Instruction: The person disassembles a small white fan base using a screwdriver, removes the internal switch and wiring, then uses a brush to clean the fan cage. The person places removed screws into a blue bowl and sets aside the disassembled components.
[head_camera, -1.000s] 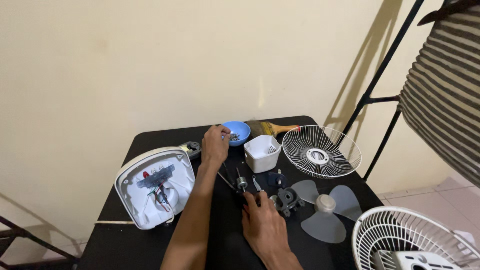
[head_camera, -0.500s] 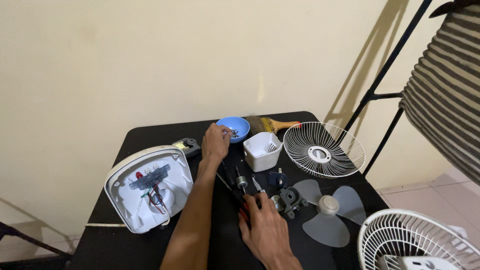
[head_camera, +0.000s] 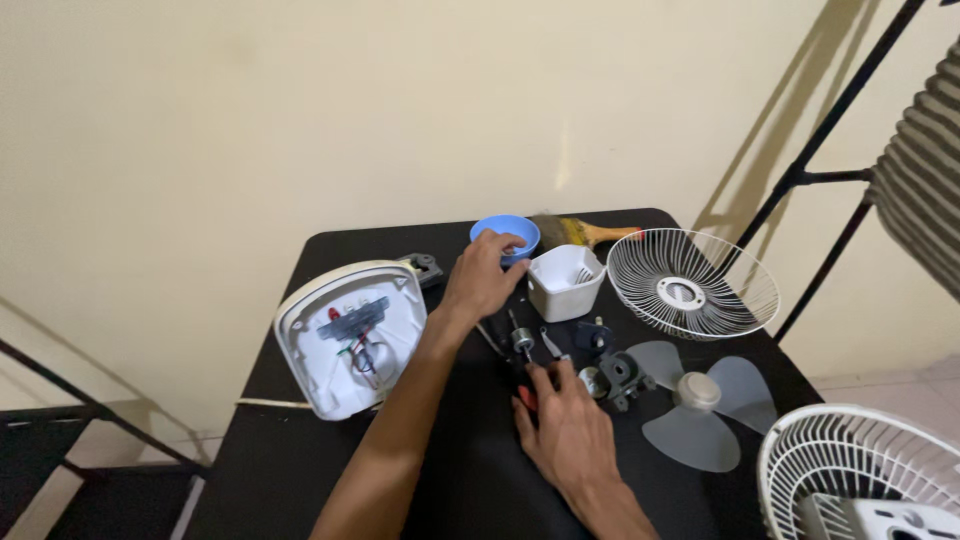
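Note:
My left hand (head_camera: 483, 278) reaches across the black table (head_camera: 290, 470), and its fingertips dip into a small blue bowl (head_camera: 497, 227) of screws. Whether they pinch anything is hidden. My right hand (head_camera: 566, 432) lies low on the table with its fingers closed over a red-and-black screwdriver handle (head_camera: 524, 396). Just beyond those fingers lie a small motor rotor with its shaft (head_camera: 521, 341) and a dark motor part (head_camera: 621, 375).
An open white fan housing with wires (head_camera: 350, 335) lies at the left. A white plastic box (head_camera: 565, 283), a paintbrush (head_camera: 595, 233), a wire grille (head_camera: 692, 284), a translucent fan blade (head_camera: 700, 405) and a second grille (head_camera: 860, 470) fill the right side.
My left fingers have pushed further into the blue bowl. My right hand has stayed on the screwdriver. The view has swung left, so everything sits further right in the picture.

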